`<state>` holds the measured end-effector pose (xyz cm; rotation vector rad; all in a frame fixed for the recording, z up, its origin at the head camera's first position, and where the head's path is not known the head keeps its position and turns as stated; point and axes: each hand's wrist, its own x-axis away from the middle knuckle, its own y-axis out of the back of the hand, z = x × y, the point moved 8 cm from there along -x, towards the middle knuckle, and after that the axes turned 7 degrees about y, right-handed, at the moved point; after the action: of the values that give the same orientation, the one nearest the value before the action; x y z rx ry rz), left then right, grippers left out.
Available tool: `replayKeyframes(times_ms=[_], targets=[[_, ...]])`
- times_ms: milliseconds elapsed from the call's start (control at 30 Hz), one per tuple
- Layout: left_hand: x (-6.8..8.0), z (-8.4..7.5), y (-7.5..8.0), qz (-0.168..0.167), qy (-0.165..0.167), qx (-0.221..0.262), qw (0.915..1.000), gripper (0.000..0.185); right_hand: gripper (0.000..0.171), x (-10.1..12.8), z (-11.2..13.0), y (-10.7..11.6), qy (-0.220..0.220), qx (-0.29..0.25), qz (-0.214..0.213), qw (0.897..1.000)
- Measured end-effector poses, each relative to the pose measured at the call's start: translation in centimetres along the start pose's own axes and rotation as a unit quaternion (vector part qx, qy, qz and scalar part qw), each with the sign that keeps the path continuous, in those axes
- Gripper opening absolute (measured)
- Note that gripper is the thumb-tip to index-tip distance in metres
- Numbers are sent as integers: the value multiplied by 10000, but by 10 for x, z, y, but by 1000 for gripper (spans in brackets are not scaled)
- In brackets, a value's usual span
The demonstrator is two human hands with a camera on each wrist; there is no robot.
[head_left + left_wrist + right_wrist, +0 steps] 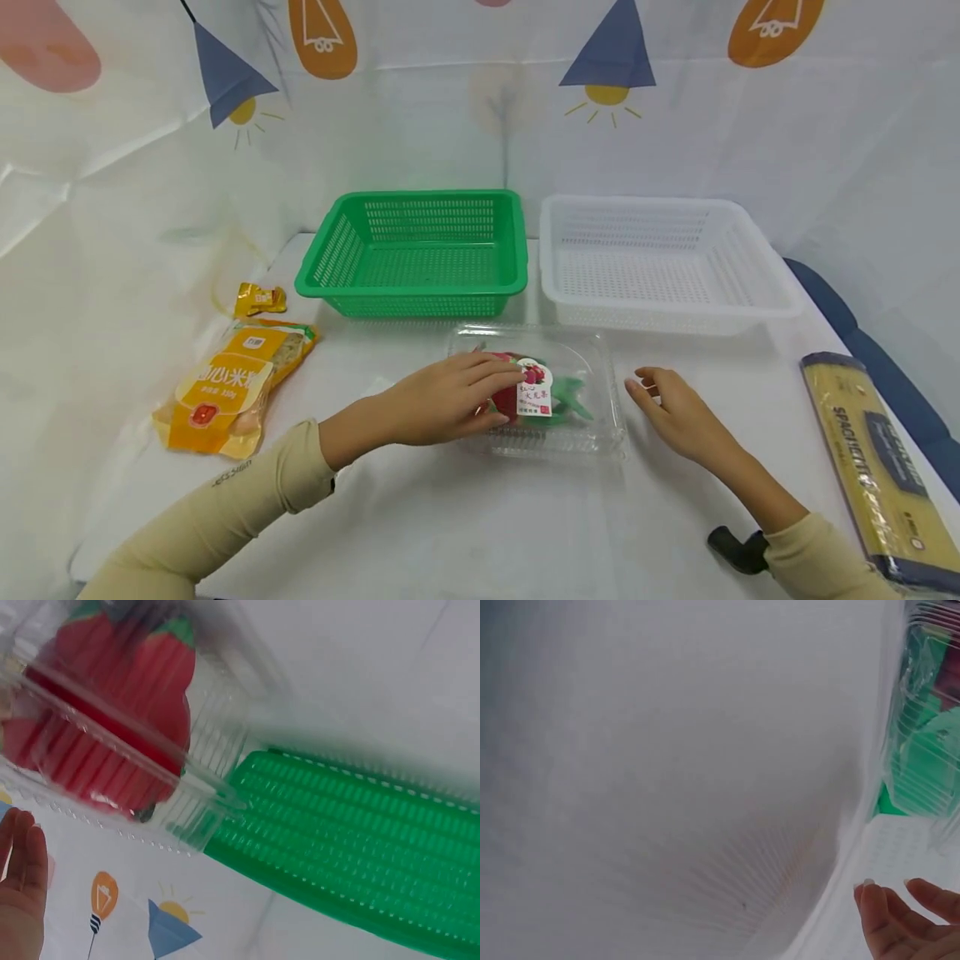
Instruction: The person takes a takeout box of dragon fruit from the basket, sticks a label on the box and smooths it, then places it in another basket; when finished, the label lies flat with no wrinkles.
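A clear plastic clamshell box (600, 358) sits mid-table, with a white fruit label (535, 390) showing on it. Red fruit with green tips, looking like dragon fruit (154, 712), lies inside. My left hand (442, 398) reaches over the left part of the box, its fingers fairly straight above the label's left edge. Whether those fingers touch the lid cannot be told. Just off the box's right side, my right hand (686, 421) holds nothing, and its fingers are loosely bent. The right wrist view shows those same relaxed fingers (881, 919) apart from the box.
Behind the box stand a green basket (420, 292) and a white basket (667, 312), side by side. At left lie an orange food bag (225, 379) and a small yellow packet (260, 300). A spaghetti pack (862, 467) lies at the right edge; a black curved piece (737, 550) is by my right sleeve.
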<state>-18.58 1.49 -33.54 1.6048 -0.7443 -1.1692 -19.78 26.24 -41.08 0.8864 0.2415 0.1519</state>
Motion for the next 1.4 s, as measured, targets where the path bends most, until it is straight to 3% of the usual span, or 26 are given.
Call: replayKeyframes(times_ms=[200, 533, 767, 1000, 1267, 1400], targets=[[-14, 19, 3, 691, 742, 1182, 9878, 47, 54, 4, 0, -3, -93, -50, 102, 9999], [-42, 45, 10, 1203, 1545, 2293, 9535, 46, 60, 10, 2, -13, -231, -114, 618, 9978], [-66, 66, 8, 1494, 2013, 2282, 9408, 47, 60, 14, 8, -16, -308, -373, 981, 9940], [-88, 84, 1, 1674, 2390, 2045, 9344, 48, 56, 21, 8, -23, -733, -1332, 1198, 9811], [-105, 103, -15, 2003, 3075, 2089, 9065, 51, 59, 31, 9, -34, -1223, -2157, 1330, 9596], [-110, 111, -20, 2202, 3406, 2210, 8869, 55, 60, 33, 9, -38, -1398, -2462, 1364, 9493]])
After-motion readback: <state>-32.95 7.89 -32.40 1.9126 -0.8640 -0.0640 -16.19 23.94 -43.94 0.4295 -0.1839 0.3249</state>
